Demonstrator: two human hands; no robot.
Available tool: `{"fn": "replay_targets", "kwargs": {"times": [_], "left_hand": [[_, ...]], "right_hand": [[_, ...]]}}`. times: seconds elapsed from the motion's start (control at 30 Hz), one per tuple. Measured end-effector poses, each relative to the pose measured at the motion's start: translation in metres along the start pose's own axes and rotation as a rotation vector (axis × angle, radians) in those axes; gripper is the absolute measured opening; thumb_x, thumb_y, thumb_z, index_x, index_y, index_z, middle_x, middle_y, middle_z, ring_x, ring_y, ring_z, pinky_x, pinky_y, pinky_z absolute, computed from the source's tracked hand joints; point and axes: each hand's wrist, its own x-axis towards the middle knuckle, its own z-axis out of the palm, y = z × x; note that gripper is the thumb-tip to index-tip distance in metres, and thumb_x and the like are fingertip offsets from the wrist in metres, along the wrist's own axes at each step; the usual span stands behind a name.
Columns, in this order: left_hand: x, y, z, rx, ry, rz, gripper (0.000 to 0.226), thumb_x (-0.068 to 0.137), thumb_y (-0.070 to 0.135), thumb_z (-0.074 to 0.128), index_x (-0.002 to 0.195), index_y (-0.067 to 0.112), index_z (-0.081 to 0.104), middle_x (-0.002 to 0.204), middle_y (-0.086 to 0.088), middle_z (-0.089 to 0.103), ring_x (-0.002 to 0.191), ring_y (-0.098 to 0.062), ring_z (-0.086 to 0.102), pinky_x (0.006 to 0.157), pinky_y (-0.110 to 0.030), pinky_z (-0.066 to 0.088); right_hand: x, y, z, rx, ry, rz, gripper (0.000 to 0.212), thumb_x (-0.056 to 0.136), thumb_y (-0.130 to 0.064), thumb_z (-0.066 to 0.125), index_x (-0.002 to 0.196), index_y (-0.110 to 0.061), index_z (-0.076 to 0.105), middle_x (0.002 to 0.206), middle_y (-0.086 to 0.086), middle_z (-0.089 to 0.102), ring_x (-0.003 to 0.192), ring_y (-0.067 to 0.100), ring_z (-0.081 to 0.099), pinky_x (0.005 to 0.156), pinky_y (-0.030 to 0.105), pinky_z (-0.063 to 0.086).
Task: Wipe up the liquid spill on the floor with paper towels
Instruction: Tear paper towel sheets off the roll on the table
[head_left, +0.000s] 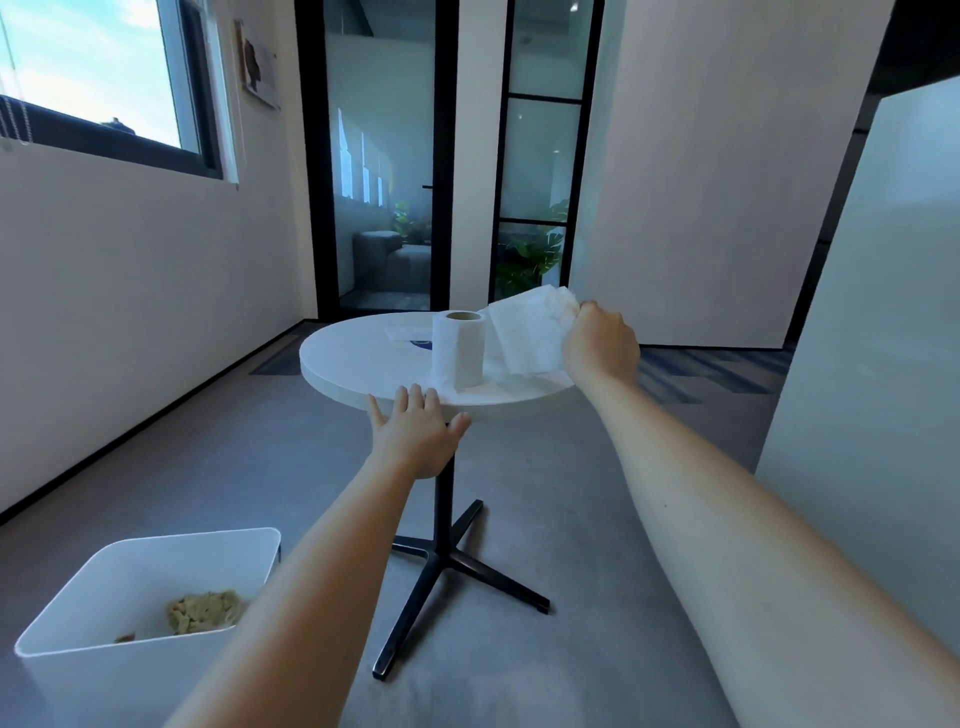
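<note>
White paper is sitting at the centre of the frame. A paper towel roll (460, 349) is standing upright on the right half of a round white bench (358, 364), with its cardboard core showing at the top. A loose sheet (527, 332) is trailing from the roll towards the right. Its lower part is lying on the bench top and its upper end is lifting clear.

The right hand (600, 348) is gripping that upper end. Its fingers are curling tightly round the bunched paper, right of the roll and above the bench's right edge. The left hand (415, 434) is reaching in from the lower middle of the frame and holding nothing. Its fingers are lying straight and spread, with the thumb pointing out to the right. The fingertips are lying at the near rim of the bench, just in front of the roll; I cannot tell whether they are pressing on it.

Behind the roll on its left, a flat pale item (402, 332) and something blue (422, 343) are lying on the bench, too small to identify. The bench is standing on a black post with a cross-shaped base (452, 564), on a grey floor (208, 467).

At the lower left, a white rectangular bin (171, 540) is sitting on the floor, apart from the base. A crumpled yellowish wad (205, 612) is lying in its bottom. A window (104, 67) is filling the upper left, and a dark-framed glass door (384, 156) is standing behind the bench.
</note>
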Motion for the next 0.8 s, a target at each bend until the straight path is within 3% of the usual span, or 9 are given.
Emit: {"fn": "replay_targets", "kwargs": {"times": [0.13,0.27,0.4,0.47,0.53,0.6,0.67,0.73,0.8], "left_hand": [[-0.035,0.019,-0.003,-0.233,0.011,0.032,0.051,0.102,0.044,0.02,0.138,0.015,0.041,0.147,-0.006,0.038,0.135,-0.023,0.034,0.114,-0.058,0.003],[-0.076,0.039,-0.005,-0.987,-0.226,-0.039,0.067,0.099,0.058,0.021,0.149,0.014,0.03,0.144,-0.012,0.045,0.124,-0.032,0.05,0.103,-0.039,0.031],[-0.107,0.047,0.007,-1.451,-0.416,-0.214,0.078,0.093,0.067,0.024,0.144,0.009,0.034,0.133,-0.015,0.054,0.102,-0.035,0.064,0.097,-0.049,0.042],[-0.123,0.05,0.018,-1.649,-0.45,-0.284,0.076,0.092,0.069,0.028,0.131,0.007,0.048,0.112,-0.014,0.064,0.084,-0.032,0.067,0.079,-0.045,0.053],[-0.133,0.049,0.029,-1.831,-0.467,-0.312,0.072,0.09,0.07,0.029,0.106,0.008,0.062,0.087,-0.011,0.067,0.07,-0.027,0.066,0.061,-0.036,0.054],[-0.142,0.041,0.044,-1.969,-0.476,-0.302,0.077,0.087,0.074,0.031,0.101,0.007,0.066,0.094,-0.014,0.068,0.087,-0.03,0.065,0.077,-0.04,0.054],[-0.154,0.026,0.062,-2.068,-0.466,-0.365,0.084,0.083,0.076,0.038,0.115,0.003,0.063,0.106,-0.018,0.067,0.098,-0.033,0.063,0.088,-0.044,0.049],[-0.164,0.011,0.078,-2.067,-0.456,-0.408,0.083,0.084,0.071,0.044,0.119,-0.003,0.059,0.105,-0.021,0.065,0.093,-0.034,0.064,0.08,-0.041,0.051],[-0.178,-0.001,0.094,-2.025,-0.444,-0.421,0.066,0.09,0.057,0.047,0.114,-0.004,0.057,0.093,-0.021,0.064,0.081,-0.032,0.065,0.071,-0.037,0.05]], "right_hand": [[-0.039,0.007,-0.014,-0.016,0.001,0.005,0.026,0.091,0.004,0.036,0.111,-0.003,0.052,0.108,0.015,0.062,0.096,0.033,0.059,0.062,0.034,0.036],[-0.088,0.016,-0.028,-0.044,-0.051,-0.12,0.031,0.089,0.005,0.037,0.117,-0.002,0.048,0.105,0.016,0.061,0.092,0.034,0.059,0.06,0.035,0.037],[-0.142,0.02,-0.025,-0.032,-0.122,-0.294,0.034,0.092,-0.002,0.037,0.124,-0.006,0.046,0.1,0.014,0.064,0.085,0.034,0.06,0.059,0.033,0.037],[-0.171,0.021,-0.019,-0.034,-0.176,-0.349,0.034,0.091,-0.005,0.039,0.123,-0.009,0.047,0.099,0.012,0.065,0.085,0.033,0.06,0.061,0.032,0.035],[-0.197,0.021,-0.011,-0.055,-0.225,-0.397,0.034,0.087,-0.005,0.043,0.119,-0.011,0.049,0.1,0.011,0.066,0.086,0.034,0.061,0.062,0.032,0.035],[-0.221,0.022,-0.002,-0.057,-0.26,-0.443,0.039,0.084,-0.006,0.045,0.121,-0.015,0.05,0.102,0.009,0.065,0.087,0.036,0.062,0.063,0.033,0.039],[-0.246,0.026,0.006,-0.055,-0.319,-0.478,0.041,0.083,-0.008,0.046,0.122,-0.018,0.051,0.103,0.007,0.064,0.089,0.036,0.061,0.064,0.033,0.039],[-0.266,0.032,0.012,-0.025,-0.367,-0.536,0.044,0.083,-0.008,0.047,0.124,-0.021,0.052,0.105,0.006,0.062,0.091,0.035,0.06,0.065,0.033,0.041],[-0.286,0.039,0.019,0.018,-0.411,-0.601,0.046,0.082,-0.008,0.047,0.125,-0.022,0.052,0.105,0.004,0.061,0.09,0.033,0.059,0.065,0.034,0.044]]}}
